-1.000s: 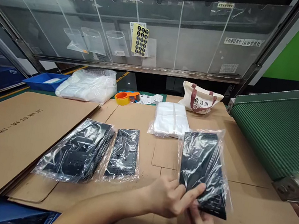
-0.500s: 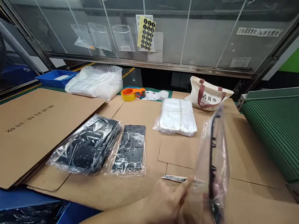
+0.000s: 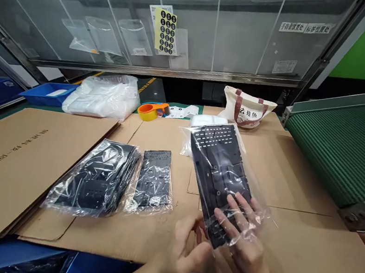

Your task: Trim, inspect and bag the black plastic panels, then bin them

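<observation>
My right hand [image 3: 244, 241] holds a black perforated plastic panel [image 3: 218, 171] inside a clear plastic bag, fingers spread over its near end. The panel lies tilted, its far end pointing away over the cardboard. My left hand [image 3: 184, 245] grips the bag's near left corner from below. To the left on the cardboard lie a stack of bagged black panels [image 3: 97, 178] and a single bagged panel [image 3: 153, 182].
Flat cardboard sheets [image 3: 23, 155] cover the bench. At the back are a white bag bundle [image 3: 103, 94], an orange tape dispenser [image 3: 151, 111], a blue tray [image 3: 47, 93], a tote bag [image 3: 246, 112] and a stack of clear bags [image 3: 206, 121]. A green conveyor [image 3: 346, 146] runs at right.
The bagged panel has turned from edge-on to flat, face up, and now covers the pile of clear bags. My right hand moved on top of it.
</observation>
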Demonstrator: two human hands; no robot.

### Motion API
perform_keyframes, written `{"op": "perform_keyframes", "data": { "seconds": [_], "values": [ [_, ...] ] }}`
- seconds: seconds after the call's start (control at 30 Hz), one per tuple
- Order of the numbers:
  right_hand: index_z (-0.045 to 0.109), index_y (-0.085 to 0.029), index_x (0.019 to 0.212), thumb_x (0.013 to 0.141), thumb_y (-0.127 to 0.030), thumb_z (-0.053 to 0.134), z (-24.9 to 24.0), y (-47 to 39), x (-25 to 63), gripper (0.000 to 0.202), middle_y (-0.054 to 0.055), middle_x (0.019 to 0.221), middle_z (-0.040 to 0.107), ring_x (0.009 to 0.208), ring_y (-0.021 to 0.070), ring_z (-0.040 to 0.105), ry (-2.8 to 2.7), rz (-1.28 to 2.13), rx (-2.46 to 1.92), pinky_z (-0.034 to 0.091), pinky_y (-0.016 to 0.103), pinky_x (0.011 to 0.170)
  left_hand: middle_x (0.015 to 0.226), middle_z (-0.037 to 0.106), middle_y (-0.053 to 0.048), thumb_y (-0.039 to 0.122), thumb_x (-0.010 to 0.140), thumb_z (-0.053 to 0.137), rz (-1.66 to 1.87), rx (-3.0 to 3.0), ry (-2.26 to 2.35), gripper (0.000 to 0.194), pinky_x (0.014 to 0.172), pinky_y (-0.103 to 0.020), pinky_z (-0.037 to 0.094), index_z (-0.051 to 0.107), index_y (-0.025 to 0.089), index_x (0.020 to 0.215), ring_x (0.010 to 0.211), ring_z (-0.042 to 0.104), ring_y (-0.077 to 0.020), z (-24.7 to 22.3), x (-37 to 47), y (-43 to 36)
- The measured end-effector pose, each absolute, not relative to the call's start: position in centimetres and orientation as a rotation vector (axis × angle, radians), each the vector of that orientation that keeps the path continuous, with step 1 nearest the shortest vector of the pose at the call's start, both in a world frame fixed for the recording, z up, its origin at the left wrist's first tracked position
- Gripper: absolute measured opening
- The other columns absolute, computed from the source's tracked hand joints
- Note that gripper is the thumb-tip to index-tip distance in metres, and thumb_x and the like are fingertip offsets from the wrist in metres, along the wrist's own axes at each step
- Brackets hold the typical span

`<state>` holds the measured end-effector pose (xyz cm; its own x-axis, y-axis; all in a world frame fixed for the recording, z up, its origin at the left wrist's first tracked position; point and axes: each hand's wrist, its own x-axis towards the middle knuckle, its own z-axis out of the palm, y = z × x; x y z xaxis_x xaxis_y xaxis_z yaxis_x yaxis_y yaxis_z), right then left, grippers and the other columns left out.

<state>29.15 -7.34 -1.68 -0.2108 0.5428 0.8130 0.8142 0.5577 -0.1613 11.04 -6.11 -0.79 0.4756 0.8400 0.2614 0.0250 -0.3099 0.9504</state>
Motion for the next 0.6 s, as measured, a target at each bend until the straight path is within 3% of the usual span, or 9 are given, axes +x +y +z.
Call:
{"op": "perform_keyframes", "data": {
  "seconds": [0.23, 0.37, 0.6],
  "values": [
    [0.06, -0.025, 0.13, 0.096, -0.012, 0.035, -1.7, -7.2, 28.9, 0.044, 0.009, 0.127, 0.066, 0.139, 0.0212, 0.04, -1.928, -0.462, -1.154, 0.027, 0.046, 0.115, 0.057, 0.056, -0.002, 0.055, 0.085, 0.058, 0.865, 1.323, 0.878, 0.044, 0.052, -0.022, 0.041, 0.052, 0.016, 0.065, 0.053, 0.05, -0.0112, 0.3, 11.3, -6.6],
    [0.053, -0.029, 0.137, 0.093, -0.008, 0.036, -2.0, -7.2, 29.4, 0.052, 0.007, 0.133, 0.061, 0.137, 0.0214, 0.043, -1.901, -0.462, -1.204, 0.028, 0.045, 0.115, 0.053, 0.058, -0.003, 0.057, 0.084, 0.058, 0.784, 1.19, 0.809, 0.047, 0.048, -0.021, 0.042, 0.053, 0.016, 0.062, 0.045, 0.049, -0.0094, 0.4, 11.2, -6.8],
    [0.047, -0.029, 0.142, 0.092, -0.006, 0.035, -2.4, -7.4, 29.2, 0.056, 0.007, 0.143, 0.052, 0.137, 0.0224, 0.043, -1.845, -0.393, -1.178, 0.028, 0.046, 0.116, 0.06, 0.066, -0.006, 0.047, 0.09, 0.055, 0.662, 1.426, 0.745, 0.043, 0.057, -0.023, 0.046, 0.063, 0.015, 0.063, 0.057, 0.06, -0.0136, 1.4, 10.9, -7.0]
  ]
}}
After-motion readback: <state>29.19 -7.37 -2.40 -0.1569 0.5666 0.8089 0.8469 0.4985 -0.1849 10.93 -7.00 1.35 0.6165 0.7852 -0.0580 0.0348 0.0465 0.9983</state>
